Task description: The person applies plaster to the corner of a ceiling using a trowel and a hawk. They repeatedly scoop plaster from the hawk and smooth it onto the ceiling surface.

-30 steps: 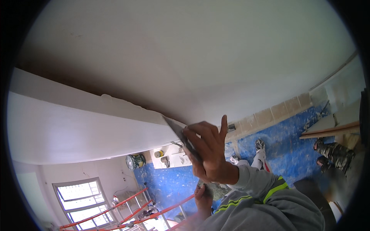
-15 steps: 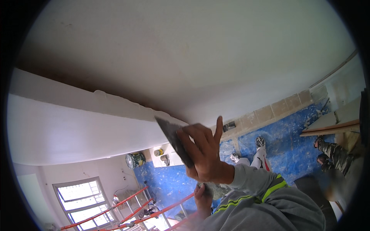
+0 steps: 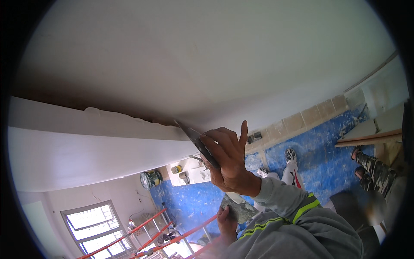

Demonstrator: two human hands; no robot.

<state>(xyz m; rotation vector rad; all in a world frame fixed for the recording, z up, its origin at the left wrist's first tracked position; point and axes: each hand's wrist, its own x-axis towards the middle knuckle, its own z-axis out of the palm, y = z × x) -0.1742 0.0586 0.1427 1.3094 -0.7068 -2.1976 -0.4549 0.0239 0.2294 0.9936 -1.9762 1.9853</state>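
Observation:
My right hand (image 3: 230, 166) grips a wide putty knife (image 3: 196, 140) with the thumb on one side and the little finger sticking up. The dark blade's tip is by the wall corner, where a pale plaster edge (image 3: 116, 115) runs along the protruding white wall section (image 3: 64, 149). Whether the blade touches it, I cannot tell. Lower down, my left hand (image 3: 226, 221) has its fingers closed on the edge of a flat, mottled grey board (image 3: 241, 210). Some white material (image 3: 235, 197) shows at the board's upper side.
A large whitish wall (image 3: 215, 60) fills the upper view. Below are a blue-covered floor (image 3: 319, 168), a bucket (image 3: 151, 180), a white board with small tubs (image 3: 200, 175), and an orange-railed ladder (image 3: 185, 235). A person's camouflage-clad legs (image 3: 373, 168) are at the right, near wooden boards (image 3: 371, 142).
My right hand and the putty knife have shifted slightly upward, and the blade looks sharper. More of the grey board in my left hand now shows.

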